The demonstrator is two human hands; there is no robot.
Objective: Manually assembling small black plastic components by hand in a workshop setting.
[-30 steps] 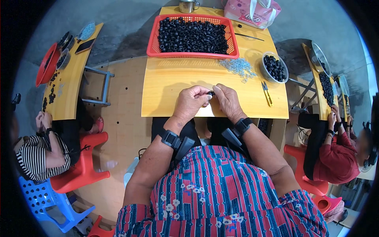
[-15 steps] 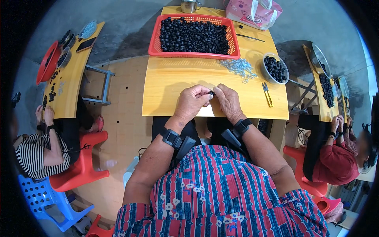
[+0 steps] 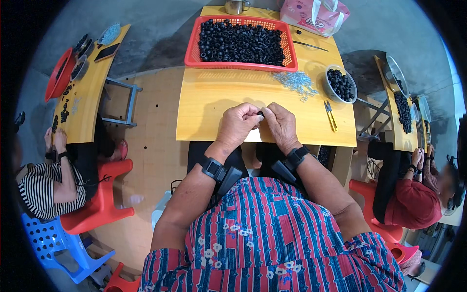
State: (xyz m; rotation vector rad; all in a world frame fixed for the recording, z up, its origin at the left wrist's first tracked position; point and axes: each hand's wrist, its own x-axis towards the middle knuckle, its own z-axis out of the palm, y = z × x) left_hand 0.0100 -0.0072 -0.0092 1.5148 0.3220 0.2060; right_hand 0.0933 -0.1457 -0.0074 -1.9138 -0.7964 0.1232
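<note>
Just above the near edge of the yellow table, both hands meet around a small black part (image 3: pixel 260 114), mostly hidden by the fingers. My left hand (image 3: pixel 237 125) pinches it between thumb and forefinger, the other fingers curled in. From the other side my right hand (image 3: pixel 281 125) presses thumb and fingertips together on the same part. Beyond the hands lies a loose heap of small clear pieces (image 3: pixel 297 83). Behind that is a red plastic basket (image 3: pixel 243 67) full of black ring-shaped parts (image 3: pixel 241 44).
At the right, a clear bowl (image 3: pixel 353 93) holds more black parts, with yellow-handled snips (image 3: pixel 332 119) nearer me. A thin dark rod (image 3: pixel 311 46), a pink bag (image 3: pixel 311 17) and a metal mug (image 3: pixel 234 6) lie farther back. Other people work at side tables (image 3: pixel 92 102).
The view has shifted very slightly. Both hands stay in almost the same place, fingers still closed around the small black part.
</note>
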